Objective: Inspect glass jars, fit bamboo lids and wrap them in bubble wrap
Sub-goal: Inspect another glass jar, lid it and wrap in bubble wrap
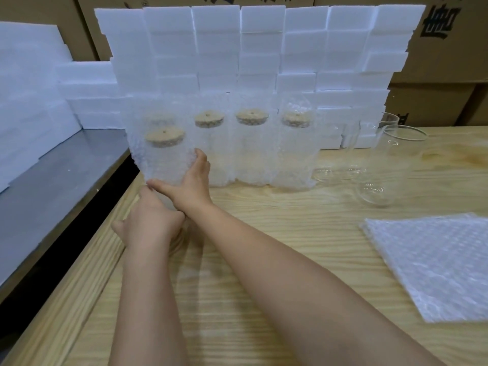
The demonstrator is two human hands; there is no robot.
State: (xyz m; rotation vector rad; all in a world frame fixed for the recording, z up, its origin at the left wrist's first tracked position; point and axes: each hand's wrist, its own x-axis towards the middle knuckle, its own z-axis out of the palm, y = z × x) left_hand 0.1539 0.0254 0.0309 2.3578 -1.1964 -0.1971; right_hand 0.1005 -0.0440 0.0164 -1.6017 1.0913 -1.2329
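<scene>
- Wrapped jar (161, 157): a glass jar sheathed in bubble wrap, held slightly tilted at the left edge of the wooden counter (264, 233), toward 10 o'clock in the view. Its bamboo lid (165, 137) shows through the wrap. Whether the base touches the counter cannot be told.
- Right grip (191, 186): a bare hand laid against the wrap on the jar's lower 4 o'clock side. The fingers are straight and the thumb reaches toward 9 o'clock along the base, so the grip is apart, not clamped.
- Left grip (151, 223): a bare hand at the jar's 6 o'clock, with its back toward the camera and touching the wrap's lower end. The fingers are mostly hidden, so whether it clamps the wrap cannot be told.
- Three wrapped jars (252, 149): upright, lidded and side by side, at 3 o'clock of the held jar.
- Bare glass jars (393, 165): without lids, at 3 o'clock of that row.
- Bubble wrap sheets (433, 265): a flat stack on the counter at 4 o'clock.
- Foam blocks (250, 48): a white wall at 12 o'clock, with cardboard boxes (449, 54) behind it.
</scene>
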